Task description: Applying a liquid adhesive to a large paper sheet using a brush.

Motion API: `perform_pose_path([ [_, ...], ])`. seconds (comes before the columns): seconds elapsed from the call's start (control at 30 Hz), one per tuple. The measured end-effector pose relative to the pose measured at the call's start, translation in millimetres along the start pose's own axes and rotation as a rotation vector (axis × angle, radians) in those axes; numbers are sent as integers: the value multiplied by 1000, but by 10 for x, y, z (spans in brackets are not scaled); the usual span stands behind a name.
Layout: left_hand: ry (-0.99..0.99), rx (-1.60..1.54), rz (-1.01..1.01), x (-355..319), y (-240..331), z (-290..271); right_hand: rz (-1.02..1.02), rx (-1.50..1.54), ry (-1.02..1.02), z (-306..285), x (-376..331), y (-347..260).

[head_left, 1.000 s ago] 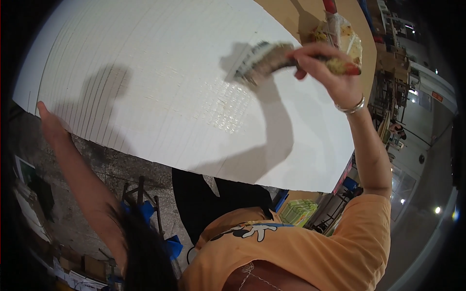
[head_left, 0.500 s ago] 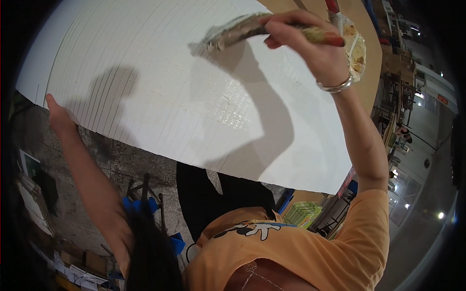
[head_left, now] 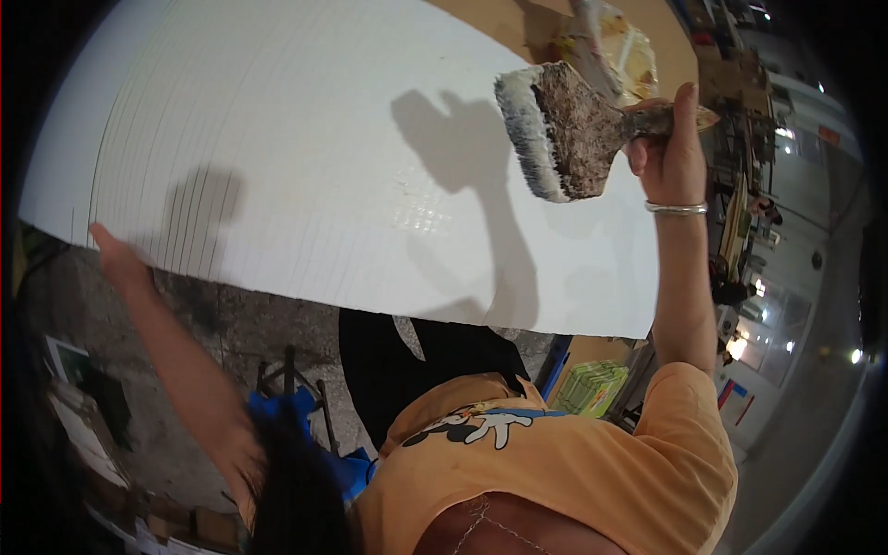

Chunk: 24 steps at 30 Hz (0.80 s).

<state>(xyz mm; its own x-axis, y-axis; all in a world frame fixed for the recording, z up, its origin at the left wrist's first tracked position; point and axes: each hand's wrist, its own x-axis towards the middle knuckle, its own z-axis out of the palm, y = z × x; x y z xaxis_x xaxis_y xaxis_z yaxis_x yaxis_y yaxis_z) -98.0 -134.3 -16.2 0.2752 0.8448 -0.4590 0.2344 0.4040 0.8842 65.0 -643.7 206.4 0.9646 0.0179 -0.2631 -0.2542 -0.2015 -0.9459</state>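
Observation:
My right hand (head_left: 677,166) is wrapped round the handle of a wide, glue-crusted brush (head_left: 585,139). The brush is raised above the right part of the white sheets, its pale wet bristles facing left. Fanned white sheets (head_left: 305,139) spread before me, their edges making close parallel lines toward the left. A shiny wet patch (head_left: 421,217) lies on them near the middle. At the near left edge, my left hand (head_left: 125,264) holds the sheets' margin, thumb on top; its other fingers are hidden underneath.
Beyond the sheets, a plastic-lined container (head_left: 634,60) with yellowish stains stands on a tan board (head_left: 472,18). Below the near edge are a blue-covered stool (head_left: 277,407) and green packs (head_left: 592,388). Workshop shelving and stacked goods line the far right.
My right hand has drawn the brush back to the right and lifted it off the sheets, turning its broad side into view. My left hand stays at the edge.

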Motion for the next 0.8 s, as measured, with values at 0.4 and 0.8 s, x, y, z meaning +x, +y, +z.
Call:
perform_pose_path([
  [0.4, 169, 360, 151, 315, -188, -59, -12, 422, 404, -150, -416, 401],
  [0.8, 507, 361, 228, 561, -1433, -1013, 49, 562, 524, -818, -428, 1079],
])
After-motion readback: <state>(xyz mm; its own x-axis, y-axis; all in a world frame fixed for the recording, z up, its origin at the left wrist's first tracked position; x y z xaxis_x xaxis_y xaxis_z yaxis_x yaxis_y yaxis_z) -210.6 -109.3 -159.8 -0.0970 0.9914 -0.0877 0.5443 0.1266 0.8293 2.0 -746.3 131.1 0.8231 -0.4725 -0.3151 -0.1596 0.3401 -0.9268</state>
